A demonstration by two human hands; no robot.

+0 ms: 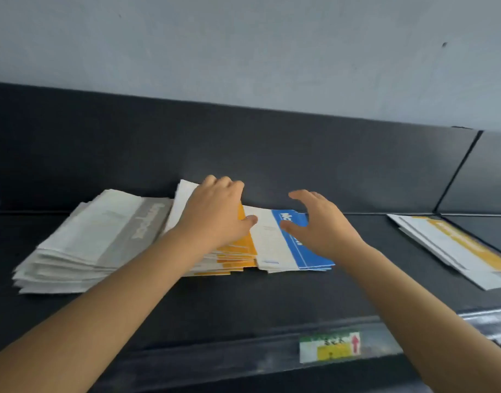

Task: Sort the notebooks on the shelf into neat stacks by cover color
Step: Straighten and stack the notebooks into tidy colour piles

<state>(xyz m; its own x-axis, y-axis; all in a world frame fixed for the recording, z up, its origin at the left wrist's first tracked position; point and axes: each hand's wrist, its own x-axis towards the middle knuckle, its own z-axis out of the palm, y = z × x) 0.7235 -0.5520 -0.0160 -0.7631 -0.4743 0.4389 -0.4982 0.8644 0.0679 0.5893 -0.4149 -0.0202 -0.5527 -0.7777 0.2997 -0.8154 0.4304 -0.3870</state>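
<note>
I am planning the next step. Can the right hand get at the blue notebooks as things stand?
Probably yes. The right hand hovers open just above the blue notebooks with nothing between them. The left hand rests on the orange stack beside them.

Left hand (215, 211) grips orange notebooks (240, 248); right hand (326, 225) above blue notebooks (306, 256).

Orange notebooks (245, 246) partly under left hand (215, 211)

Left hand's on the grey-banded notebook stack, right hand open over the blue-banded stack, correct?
Not quite. The head view shows the left hand resting on the orange-banded notebook stack, not the grey-banded notebook stack. The right hand is open over the blue-banded stack, as said.
</note>
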